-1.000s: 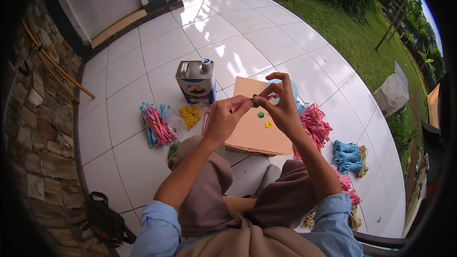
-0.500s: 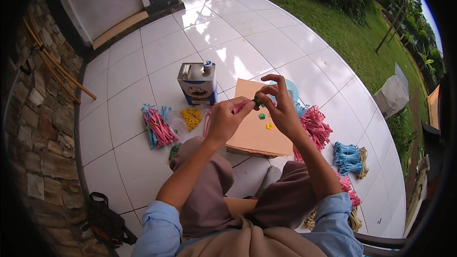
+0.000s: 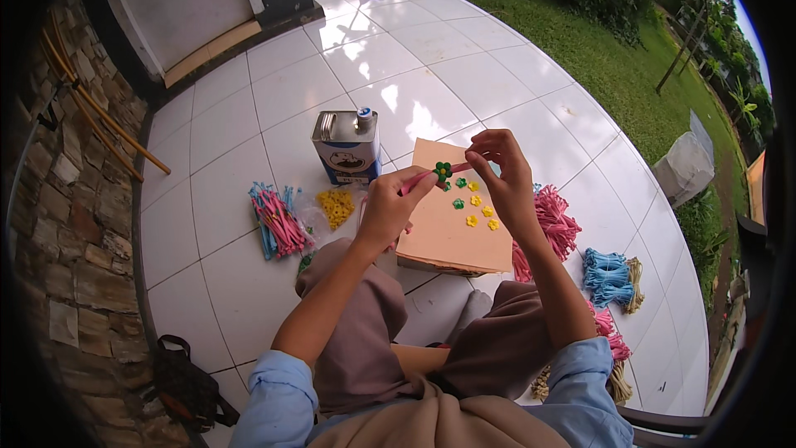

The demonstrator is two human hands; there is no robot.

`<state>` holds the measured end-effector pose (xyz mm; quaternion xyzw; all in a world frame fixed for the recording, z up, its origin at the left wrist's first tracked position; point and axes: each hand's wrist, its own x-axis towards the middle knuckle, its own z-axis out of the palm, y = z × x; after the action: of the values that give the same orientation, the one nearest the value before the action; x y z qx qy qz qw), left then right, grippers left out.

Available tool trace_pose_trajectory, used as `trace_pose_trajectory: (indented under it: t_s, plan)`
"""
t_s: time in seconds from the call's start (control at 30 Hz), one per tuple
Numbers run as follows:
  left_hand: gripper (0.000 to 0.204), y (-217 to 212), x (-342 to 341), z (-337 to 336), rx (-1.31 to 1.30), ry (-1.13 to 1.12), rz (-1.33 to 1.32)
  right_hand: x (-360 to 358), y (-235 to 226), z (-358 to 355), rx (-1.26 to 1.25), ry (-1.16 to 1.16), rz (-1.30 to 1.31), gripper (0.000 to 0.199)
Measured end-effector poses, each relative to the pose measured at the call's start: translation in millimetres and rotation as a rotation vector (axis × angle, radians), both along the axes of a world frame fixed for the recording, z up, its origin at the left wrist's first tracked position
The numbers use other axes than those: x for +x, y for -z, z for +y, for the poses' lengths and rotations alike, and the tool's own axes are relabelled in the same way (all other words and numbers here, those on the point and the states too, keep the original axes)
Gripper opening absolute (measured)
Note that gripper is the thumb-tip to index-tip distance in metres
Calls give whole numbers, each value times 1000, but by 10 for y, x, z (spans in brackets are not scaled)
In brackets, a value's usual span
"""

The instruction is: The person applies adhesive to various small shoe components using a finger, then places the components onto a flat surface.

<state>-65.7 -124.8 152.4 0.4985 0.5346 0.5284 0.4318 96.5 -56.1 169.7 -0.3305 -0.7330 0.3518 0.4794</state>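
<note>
A dark green flower with a yellow centre sits on a thin pink cord. My left hand pinches the cord close beside the flower. The fingertips of my right hand are closed on the cord's other end, so it runs between both hands. Beneath them lies a peach-coloured board on a low stack or box. Loose green flowers and yellow flowers are scattered on it.
A metal can stands beyond my left hand. To the left are pink and blue cords and a bag of yellow flowers. Pink bundles and blue bundles lie at right. A black bag rests lower left.
My right hand has shifted right, away from my left, stretching out the pink cord. The green flower now shows its face. More loose flowers are visible on the board.
</note>
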Motion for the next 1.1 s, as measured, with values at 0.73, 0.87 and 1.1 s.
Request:
trace_pose_trajectory:
  t_s: [0.73,0.87,1.1]
  plan:
    - [19,-33,5,-8,-3,-17,-63,184,-235,-8,-167,144,-17,27]
    - [19,-21,-1,-15,-31,-11,-38,-3,-175,-44,-105,92,15,22]
    - [20,-26,4,-18,-40,6,-52,135,-95,77,-161,40,-144,22]
